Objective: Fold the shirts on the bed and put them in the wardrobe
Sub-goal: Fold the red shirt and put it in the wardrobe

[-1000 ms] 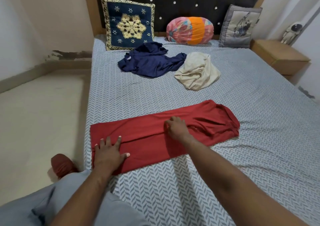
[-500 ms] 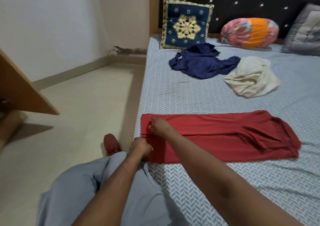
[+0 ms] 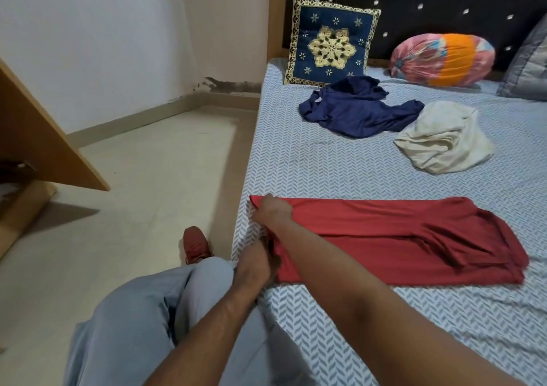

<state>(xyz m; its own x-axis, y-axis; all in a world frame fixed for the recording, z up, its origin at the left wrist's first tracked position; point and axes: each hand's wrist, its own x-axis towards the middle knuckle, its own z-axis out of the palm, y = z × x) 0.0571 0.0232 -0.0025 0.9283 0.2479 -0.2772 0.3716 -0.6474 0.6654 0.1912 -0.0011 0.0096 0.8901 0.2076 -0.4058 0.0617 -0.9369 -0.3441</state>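
Note:
A red shirt (image 3: 399, 237), folded into a long strip, lies across the bed (image 3: 340, 166) near its left edge. My right hand (image 3: 273, 211) grips the strip's far left corner. My left hand (image 3: 257, 260) pinches the near left corner at the bed's edge. Farther back, a crumpled navy shirt (image 3: 358, 110) and a bunched cream shirt (image 3: 444, 141) lie loose on the sheet.
A blue patterned cushion (image 3: 331, 43), a pink and orange bolster (image 3: 444, 58) and a grey pillow (image 3: 529, 72) line the headboard. A wooden panel (image 3: 38, 137) leans at the left over the bare floor. My knee and red shoe (image 3: 194, 245) press against the bed's side.
Both hands left the middle of the red strip and slid to its left end, where they now hold its two corners. My view swung left.

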